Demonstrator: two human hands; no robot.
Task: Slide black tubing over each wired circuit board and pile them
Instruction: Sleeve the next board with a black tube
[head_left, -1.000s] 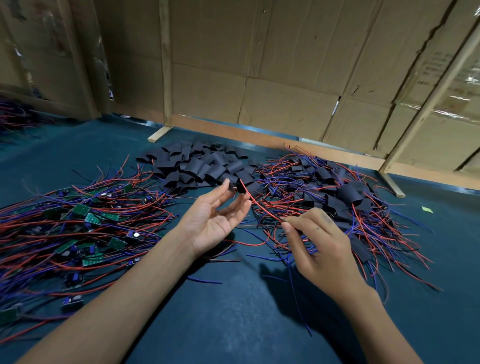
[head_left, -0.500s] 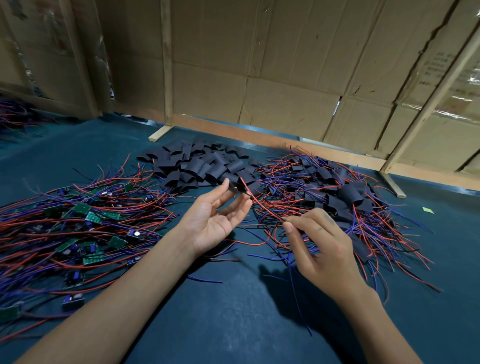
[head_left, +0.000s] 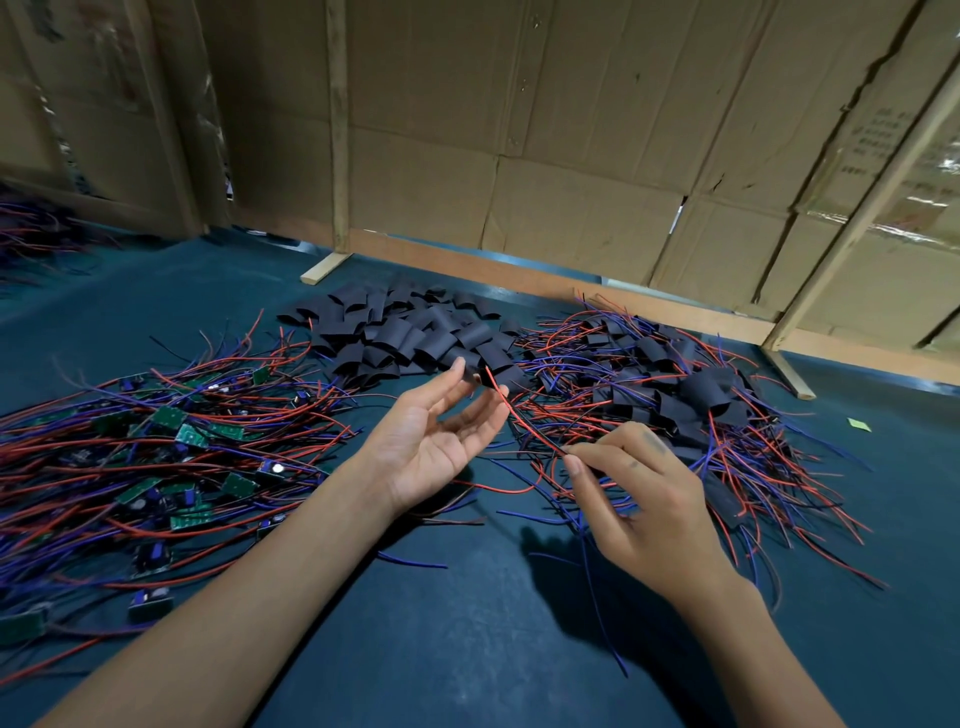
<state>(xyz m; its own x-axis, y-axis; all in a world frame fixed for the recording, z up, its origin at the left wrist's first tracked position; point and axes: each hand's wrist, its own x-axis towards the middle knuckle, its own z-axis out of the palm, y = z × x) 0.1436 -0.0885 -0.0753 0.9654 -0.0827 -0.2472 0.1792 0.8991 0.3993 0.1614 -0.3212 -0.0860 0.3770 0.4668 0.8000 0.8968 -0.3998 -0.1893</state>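
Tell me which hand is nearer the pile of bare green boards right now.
Left. The left hand hovers palm up, open, just right of the bare-board pile. The right hand is farther right, pinching red and blue wires in front of the sleeved pile.

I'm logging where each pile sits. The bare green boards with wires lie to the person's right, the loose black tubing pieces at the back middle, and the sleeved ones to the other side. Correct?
Not quite. The head view shows the bare green boards on the person's left; the sleeved ones are on the right. The loose black tubing pieces do sit at the back middle.
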